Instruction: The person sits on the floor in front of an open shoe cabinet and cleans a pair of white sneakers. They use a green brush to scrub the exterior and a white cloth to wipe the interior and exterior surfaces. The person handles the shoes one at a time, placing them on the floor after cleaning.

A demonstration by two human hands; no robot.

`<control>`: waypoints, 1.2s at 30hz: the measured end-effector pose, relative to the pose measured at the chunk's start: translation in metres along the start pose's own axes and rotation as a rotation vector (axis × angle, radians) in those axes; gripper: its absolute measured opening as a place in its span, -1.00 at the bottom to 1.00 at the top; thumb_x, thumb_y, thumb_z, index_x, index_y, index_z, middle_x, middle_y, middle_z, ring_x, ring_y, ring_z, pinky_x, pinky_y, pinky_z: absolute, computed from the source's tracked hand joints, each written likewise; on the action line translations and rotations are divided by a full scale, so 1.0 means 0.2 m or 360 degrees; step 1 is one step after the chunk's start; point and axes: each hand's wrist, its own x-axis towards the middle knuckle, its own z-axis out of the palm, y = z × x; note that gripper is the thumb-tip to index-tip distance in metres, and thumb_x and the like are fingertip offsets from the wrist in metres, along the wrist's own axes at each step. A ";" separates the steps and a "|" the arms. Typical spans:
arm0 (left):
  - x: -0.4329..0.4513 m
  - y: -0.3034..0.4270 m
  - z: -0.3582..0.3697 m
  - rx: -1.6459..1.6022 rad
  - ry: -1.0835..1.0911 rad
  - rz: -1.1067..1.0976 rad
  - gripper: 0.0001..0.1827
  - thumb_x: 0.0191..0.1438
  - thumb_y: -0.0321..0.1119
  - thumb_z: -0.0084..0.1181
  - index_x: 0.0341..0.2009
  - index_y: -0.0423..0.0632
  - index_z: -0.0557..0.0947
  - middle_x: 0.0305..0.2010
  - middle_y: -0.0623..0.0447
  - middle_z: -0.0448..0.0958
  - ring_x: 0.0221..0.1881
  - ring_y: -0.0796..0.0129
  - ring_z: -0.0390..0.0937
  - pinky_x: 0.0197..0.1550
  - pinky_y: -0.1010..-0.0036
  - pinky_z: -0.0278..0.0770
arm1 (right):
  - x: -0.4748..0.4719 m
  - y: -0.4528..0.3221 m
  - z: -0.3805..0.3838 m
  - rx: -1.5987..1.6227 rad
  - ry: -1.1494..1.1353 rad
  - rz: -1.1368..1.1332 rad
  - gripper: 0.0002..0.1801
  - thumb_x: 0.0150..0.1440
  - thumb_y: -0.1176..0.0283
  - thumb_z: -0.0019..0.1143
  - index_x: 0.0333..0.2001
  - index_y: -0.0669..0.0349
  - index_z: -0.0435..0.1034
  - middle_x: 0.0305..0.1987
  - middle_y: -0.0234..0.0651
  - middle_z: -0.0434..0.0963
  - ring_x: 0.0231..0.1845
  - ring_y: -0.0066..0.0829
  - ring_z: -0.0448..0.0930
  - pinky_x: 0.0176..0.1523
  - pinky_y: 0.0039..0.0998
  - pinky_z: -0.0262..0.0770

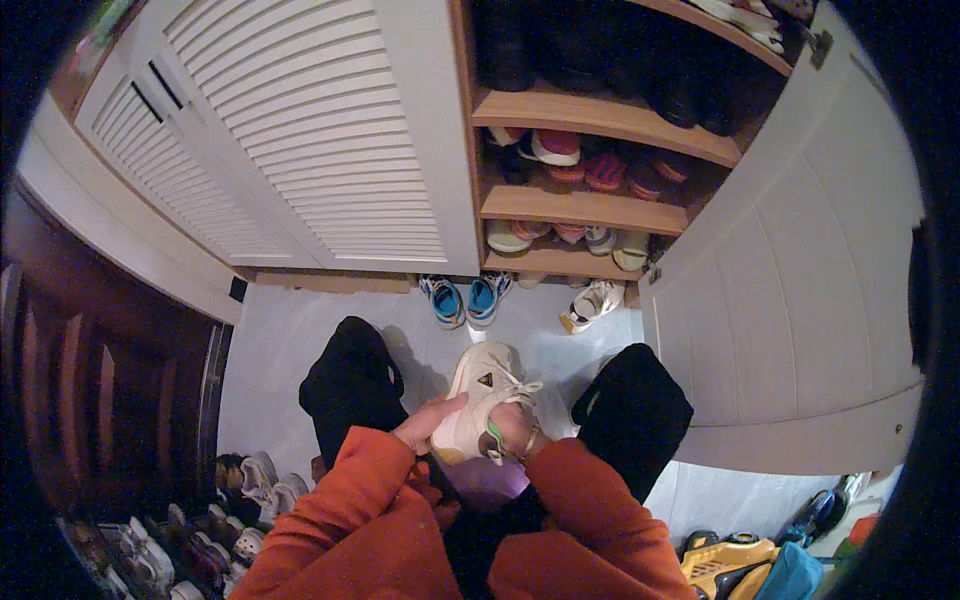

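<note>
Between my knees I hold a cream lace-up sneaker (472,397) with a dark triangular badge on its side, its toe towards the cabinet. My left hand (429,424) grips it along the left side of the sole. My right hand (513,429) is at the shoe's opening, with the fingers partly hidden inside or behind the collar. A green edge shows beside this hand. On the floor ahead stands a pair of blue-lined sneakers (445,301). A similar cream sneaker (591,306) stands further right, near the cabinet base.
An open shoe cabinet (577,202) holds several shoes on wooden shelves. Its white door (787,300) stands open at right; louvred doors (322,142) are at left. More shoes (262,480) crowd the lower left. A yellow toy vehicle (724,566) lies lower right.
</note>
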 end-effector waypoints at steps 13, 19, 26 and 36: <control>0.05 -0.03 -0.02 -0.0018 -0.0033 0.0003 -0.43 0.15 -0.12 0.01 0.18 -0.09 0.27 0.05 -0.04 0.46 -0.07 0.23 0.53 -0.04 0.33 0.50 | -0.13 0.19 0.12 -0.0369 -0.0515 0.0435 -0.54 -0.20 0.14 0.24 -0.32 0.31 0.49 -0.33 0.00 0.55 -0.32 -0.02 0.54 -0.22 -0.23 0.46; 0.03 -0.01 -0.02 -0.0025 -0.0141 -0.0020 -0.42 0.16 -0.10 -0.01 0.20 -0.11 0.26 0.07 -0.05 0.44 -0.05 0.23 0.51 -0.04 0.35 0.49 | -0.12 0.16 0.12 -0.0014 -0.0299 0.0084 -0.68 -0.10 0.24 0.11 -0.40 0.32 0.47 -0.37 0.08 0.53 -0.35 0.01 0.55 -0.23 -0.12 0.45; -0.01 0.01 0.04 0.0015 -0.0173 0.0065 -0.37 0.15 -0.12 0.02 0.25 -0.07 0.20 0.13 -0.01 0.38 0.06 0.29 0.42 0.08 0.39 0.38 | -0.15 0.21 0.15 -0.0483 -0.0439 0.0241 -0.54 -0.07 0.23 0.17 -0.13 0.30 0.41 -0.12 -0.06 0.50 -0.11 -0.10 0.51 0.01 -0.20 0.38; 0.00 0.03 0.05 0.0256 -0.0062 0.0172 -0.24 0.13 -0.10 0.05 0.31 -0.04 0.04 0.19 0.02 0.29 0.11 0.34 0.34 0.12 0.44 0.31 | -0.09 0.20 0.14 0.0162 0.0087 0.0262 -0.68 -0.09 0.35 0.09 -0.23 0.26 0.46 -0.25 -0.08 0.55 -0.21 -0.07 0.56 -0.13 -0.18 0.46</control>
